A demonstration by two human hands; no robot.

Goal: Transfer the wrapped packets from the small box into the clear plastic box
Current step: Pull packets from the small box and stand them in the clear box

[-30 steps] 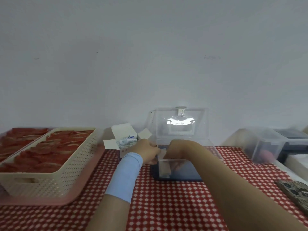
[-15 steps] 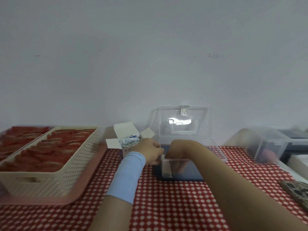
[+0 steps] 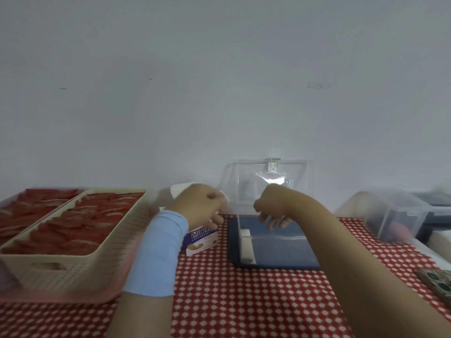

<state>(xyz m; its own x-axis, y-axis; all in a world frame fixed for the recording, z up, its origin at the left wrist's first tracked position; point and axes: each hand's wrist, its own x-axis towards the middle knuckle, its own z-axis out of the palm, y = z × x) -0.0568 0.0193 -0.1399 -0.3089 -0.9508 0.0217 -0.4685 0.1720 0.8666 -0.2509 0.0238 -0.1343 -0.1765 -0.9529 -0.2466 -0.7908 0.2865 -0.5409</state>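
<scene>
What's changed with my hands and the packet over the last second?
The left hand moved left from the clear plastic box to the small white-and-purple box. The right hand lifted off the white wrapped packet, now standing at the clear box's left end. The cream basket of red packets stayed put.

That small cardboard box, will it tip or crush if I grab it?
Probably light: the small box looks like thin card. Standing upright with flaps open, it may tip if pushed high. A hard squeeze would likely dent it.
</scene>
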